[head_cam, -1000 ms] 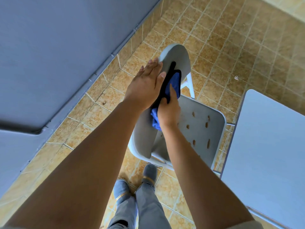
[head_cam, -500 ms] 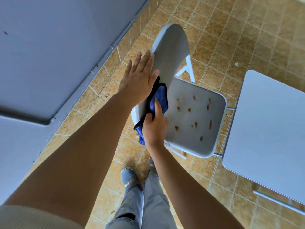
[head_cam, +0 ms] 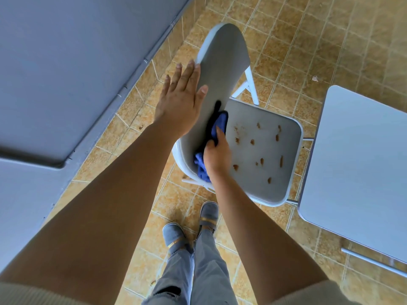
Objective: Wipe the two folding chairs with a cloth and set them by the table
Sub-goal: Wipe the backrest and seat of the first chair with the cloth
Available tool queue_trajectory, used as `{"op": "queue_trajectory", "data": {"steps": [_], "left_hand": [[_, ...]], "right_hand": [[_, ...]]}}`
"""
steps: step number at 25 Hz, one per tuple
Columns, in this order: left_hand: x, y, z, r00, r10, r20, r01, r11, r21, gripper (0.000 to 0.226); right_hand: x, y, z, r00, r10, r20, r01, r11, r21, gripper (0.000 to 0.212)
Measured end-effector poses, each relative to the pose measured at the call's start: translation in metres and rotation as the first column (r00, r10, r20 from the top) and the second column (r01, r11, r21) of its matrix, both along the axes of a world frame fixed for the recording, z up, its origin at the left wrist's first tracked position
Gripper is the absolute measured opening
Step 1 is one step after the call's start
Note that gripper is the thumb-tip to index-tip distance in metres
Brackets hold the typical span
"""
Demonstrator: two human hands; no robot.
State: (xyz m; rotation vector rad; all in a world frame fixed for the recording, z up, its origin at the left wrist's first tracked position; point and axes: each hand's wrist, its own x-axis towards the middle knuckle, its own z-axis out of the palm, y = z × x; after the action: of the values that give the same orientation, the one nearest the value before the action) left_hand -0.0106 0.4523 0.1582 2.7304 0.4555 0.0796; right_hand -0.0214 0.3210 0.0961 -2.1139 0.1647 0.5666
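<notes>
The floor (head_cam: 319, 31) is laid in small square tiles of mottled ochre and tan with pale grout lines. It fills the middle and upper right of the frame and runs down to the bottom edge. A broad grey slab (head_cam: 77, 62) with a raised rim and a rounded corner covers the upper left, its edge slanting from top centre down toward the left side. At the right edge sits a pale tabletop (head_cam: 356, 161) with a rounded corner, and a metal tube (head_cam: 374, 261) shows beneath its lower side. A small scrap (head_cam: 315, 78) lies on the tiles just above that corner. The light is soft and even, with the tiles palest at the upper right.
</notes>
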Motion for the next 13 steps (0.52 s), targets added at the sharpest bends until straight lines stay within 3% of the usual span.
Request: {"op": "queue_trajectory", "data": {"steps": [2,4,6,9,11,13], "left_hand": [[0.002,-0.003,0.001,0.999,0.029,0.024,-0.029,1.000,-0.012,0.057],[0.004,-0.004,0.004,0.997,0.049,0.053,-0.048,0.998,-0.029,0.056],[0.010,-0.003,0.008,0.996,0.054,0.074,-0.051,0.998,-0.042,0.056],[0.023,0.001,0.010,0.999,0.030,0.029,-0.029,0.999,-0.034,0.057],[0.036,0.008,0.011,1.000,0.009,-0.007,-0.009,1.000,-0.018,0.057],[0.052,0.016,0.012,0.999,-0.008,-0.041,0.009,1.000,0.004,0.057]], "right_hand": [[0.011,0.016,0.010,0.995,-0.001,0.101,-0.002,1.000,0.030,0.054],[-0.009,0.019,0.010,0.947,0.059,0.317,-0.075,0.996,0.039,0.056],[-0.037,0.010,0.000,0.901,0.108,0.421,-0.129,0.991,0.021,0.058],[-0.036,-0.008,-0.012,0.959,0.055,0.277,-0.061,0.998,0.012,0.055],[0.002,-0.004,-0.013,0.996,0.007,0.085,-0.008,1.000,0.012,0.054],[0.048,0.009,-0.003,0.999,-0.035,0.002,0.035,0.999,0.033,0.053]]}}
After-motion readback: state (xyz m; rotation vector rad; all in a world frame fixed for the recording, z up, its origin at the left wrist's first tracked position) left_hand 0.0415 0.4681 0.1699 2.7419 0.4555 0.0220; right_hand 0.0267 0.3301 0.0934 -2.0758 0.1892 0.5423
